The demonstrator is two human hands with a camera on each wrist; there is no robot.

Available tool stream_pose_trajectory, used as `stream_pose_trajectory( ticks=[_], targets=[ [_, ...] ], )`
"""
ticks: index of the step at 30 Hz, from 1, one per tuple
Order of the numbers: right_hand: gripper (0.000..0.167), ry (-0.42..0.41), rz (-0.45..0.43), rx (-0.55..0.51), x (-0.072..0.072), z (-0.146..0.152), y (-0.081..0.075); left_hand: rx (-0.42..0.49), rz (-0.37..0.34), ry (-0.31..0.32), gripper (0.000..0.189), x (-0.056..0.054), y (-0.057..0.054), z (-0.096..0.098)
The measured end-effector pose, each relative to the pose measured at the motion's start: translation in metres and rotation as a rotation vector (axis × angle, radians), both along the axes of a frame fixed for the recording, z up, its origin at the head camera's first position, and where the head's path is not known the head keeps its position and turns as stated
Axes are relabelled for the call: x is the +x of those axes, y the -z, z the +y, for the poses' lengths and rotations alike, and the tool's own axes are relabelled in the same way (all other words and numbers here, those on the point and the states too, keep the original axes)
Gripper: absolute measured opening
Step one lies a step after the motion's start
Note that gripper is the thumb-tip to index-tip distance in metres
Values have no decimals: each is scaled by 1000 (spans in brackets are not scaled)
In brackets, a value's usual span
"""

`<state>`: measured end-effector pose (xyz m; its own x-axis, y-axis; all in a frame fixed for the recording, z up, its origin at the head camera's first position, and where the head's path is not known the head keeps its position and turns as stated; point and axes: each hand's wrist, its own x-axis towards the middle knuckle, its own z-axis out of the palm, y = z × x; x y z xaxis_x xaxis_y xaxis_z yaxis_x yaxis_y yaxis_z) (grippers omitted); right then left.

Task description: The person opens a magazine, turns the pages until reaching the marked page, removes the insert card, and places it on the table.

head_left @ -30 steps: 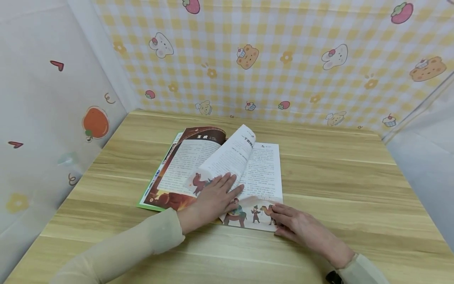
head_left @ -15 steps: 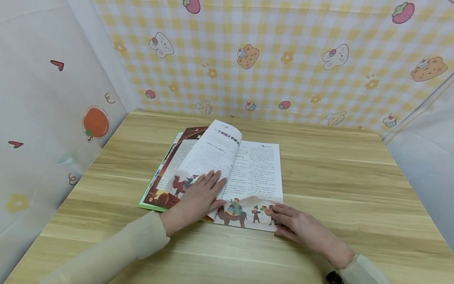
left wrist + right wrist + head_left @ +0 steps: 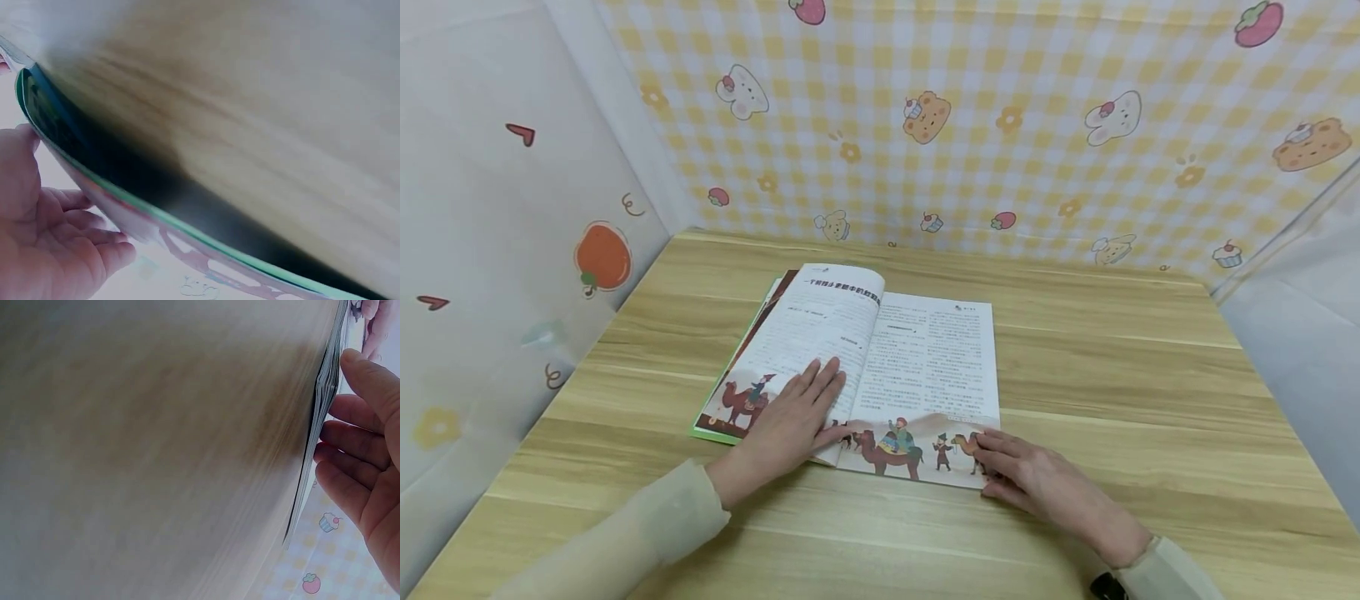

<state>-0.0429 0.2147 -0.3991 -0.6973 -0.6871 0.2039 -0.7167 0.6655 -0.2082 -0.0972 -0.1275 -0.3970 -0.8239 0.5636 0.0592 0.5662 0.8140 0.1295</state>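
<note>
Smoothing the left page [image 3: 797, 333], I'd press lightly outward.
Left hand [image 3: 786, 421] lies straight-fingered there; right hand [image 3: 1045, 479] rests relaxed at the magazine [image 3: 921, 371] corner; neither grips.

Page text [image 3: 953, 358] illegibly small, left sleeve [image 3: 617, 529] cropped

A book [image 3: 936, 367] lies open on the table [image 3: 1120, 358], its green edge [image 3: 715, 435] showing at the lower left. The left hand [image 3: 790, 425] rests on the left page [image 3: 820, 329], fingers extended. The right hand [image 3: 1041, 483] touches the right page's lower right corner. Camels [image 3: 891, 452] are printed along the bottom of both pages. Behind the table hangs a yellow checked cloth [image 3: 865, 50] with cartoon animals, flowers and strawberries.
</note>
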Motion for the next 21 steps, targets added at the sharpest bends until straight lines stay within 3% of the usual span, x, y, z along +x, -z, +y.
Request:
stream_pose_trajectory(
  ticks=[5,11,17,21],
  targets=[
    [46,-7,0,-7,0,0,0,16,-41,-9,67,3,1,-7],
    [46,-11,2,-11,0,0,0,10,-27,-10,60,5,3,-8],
    [48,25,-71,9,0,-1,-2,15,-8,29,59,5,6,-8],
    [48,41,-97,20,0,-1,-3,3,-49,41,59,5,6,-8]
  ],
)
